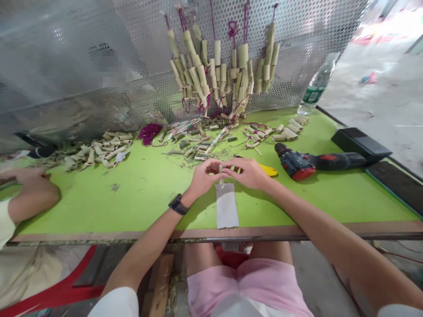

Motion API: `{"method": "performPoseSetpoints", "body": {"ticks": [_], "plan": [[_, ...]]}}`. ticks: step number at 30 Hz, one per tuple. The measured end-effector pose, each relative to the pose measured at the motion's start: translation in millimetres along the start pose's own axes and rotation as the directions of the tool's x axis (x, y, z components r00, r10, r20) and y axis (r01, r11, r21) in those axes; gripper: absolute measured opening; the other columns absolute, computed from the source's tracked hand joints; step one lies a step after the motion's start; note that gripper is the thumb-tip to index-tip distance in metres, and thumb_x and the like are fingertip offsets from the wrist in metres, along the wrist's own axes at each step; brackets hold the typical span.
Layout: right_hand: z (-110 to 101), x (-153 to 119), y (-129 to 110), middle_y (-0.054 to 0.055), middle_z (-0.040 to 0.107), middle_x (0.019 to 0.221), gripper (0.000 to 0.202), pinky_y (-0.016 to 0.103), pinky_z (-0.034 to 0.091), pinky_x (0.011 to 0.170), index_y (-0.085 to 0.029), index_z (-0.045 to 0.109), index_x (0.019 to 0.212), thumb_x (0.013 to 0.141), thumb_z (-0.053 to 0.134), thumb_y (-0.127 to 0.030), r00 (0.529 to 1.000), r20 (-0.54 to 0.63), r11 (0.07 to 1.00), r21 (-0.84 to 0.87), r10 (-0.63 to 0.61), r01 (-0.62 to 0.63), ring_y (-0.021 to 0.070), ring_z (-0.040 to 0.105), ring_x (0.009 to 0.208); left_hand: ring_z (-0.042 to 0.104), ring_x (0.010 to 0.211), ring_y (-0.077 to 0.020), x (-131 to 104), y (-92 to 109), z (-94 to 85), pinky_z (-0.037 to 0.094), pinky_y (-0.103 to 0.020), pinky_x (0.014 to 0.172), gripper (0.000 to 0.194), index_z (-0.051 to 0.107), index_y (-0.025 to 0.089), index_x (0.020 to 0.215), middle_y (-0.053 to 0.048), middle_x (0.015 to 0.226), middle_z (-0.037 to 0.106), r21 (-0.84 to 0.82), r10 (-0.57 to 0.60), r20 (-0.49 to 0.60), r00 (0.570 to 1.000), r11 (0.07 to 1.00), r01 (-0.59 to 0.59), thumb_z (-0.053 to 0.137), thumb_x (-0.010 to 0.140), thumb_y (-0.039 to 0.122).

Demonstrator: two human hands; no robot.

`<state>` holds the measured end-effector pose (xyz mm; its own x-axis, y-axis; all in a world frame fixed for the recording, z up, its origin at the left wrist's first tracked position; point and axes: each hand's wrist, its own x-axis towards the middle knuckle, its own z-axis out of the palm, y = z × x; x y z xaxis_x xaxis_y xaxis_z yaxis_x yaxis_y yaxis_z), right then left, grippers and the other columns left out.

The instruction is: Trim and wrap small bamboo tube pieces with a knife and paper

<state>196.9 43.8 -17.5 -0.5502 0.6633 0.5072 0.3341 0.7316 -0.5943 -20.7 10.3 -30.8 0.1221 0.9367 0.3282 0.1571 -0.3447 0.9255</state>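
Note:
Both hands meet over the green tabletop point(139, 189). My left hand point(207, 175), with a dark watch on its wrist, pinches a small pale piece point(221, 169) between thumb and fingers. From the other side my right hand point(243, 171) closes its fingertips on the same piece, whose details are too small to make out. Just below them lies a white paper strip point(227, 206) near the table's front edge. A yellow-handled tool point(269, 170) shows partly behind my right hand.
A cordless drill point(297, 164) and black box point(360, 143) lie right, a bottle point(317, 86) behind. Bamboo pieces point(109, 147) and purple cord point(150, 133) are left; strung bamboo point(198, 72) hangs on the mesh. Another person's arm point(36, 196) rests far left.

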Motion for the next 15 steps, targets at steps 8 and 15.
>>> {"method": "performPoseSetpoints", "body": {"ticks": [8,15], "plan": [[-2.9,-5.2,16.7,0.008,0.085,0.110,0.037,0.027,0.045,0.066,-0.027,0.085,0.119,0.117,0.051,-0.042,0.963,0.075,0.941,-0.205,-0.258,0.268,0.0185,0.075,0.085,0.072,0.076,-0.0186,-1.4,0.0,-3.4,0.060,-0.033,0.073,0.049,0.078,0.020,0.103,-0.004,0.088,0.079,0.200,-0.025,0.053,0.998,0.980,0.014,0.096,0.080,0.059],[-9.7,-3.9,19.2,0.008,0.081,0.116,0.041,0.028,0.039,0.063,-0.026,0.079,0.120,0.119,0.043,-0.045,0.966,0.205,0.947,-0.249,-0.155,0.205,0.0181,0.071,0.086,0.074,0.086,-0.0208,-0.4,2.0,-4.8,0.063,-0.031,0.070,0.039,0.080,0.021,0.107,-0.007,0.095,0.080,0.232,-0.062,0.120,0.991,0.972,0.033,0.091,0.086,0.053]]}}
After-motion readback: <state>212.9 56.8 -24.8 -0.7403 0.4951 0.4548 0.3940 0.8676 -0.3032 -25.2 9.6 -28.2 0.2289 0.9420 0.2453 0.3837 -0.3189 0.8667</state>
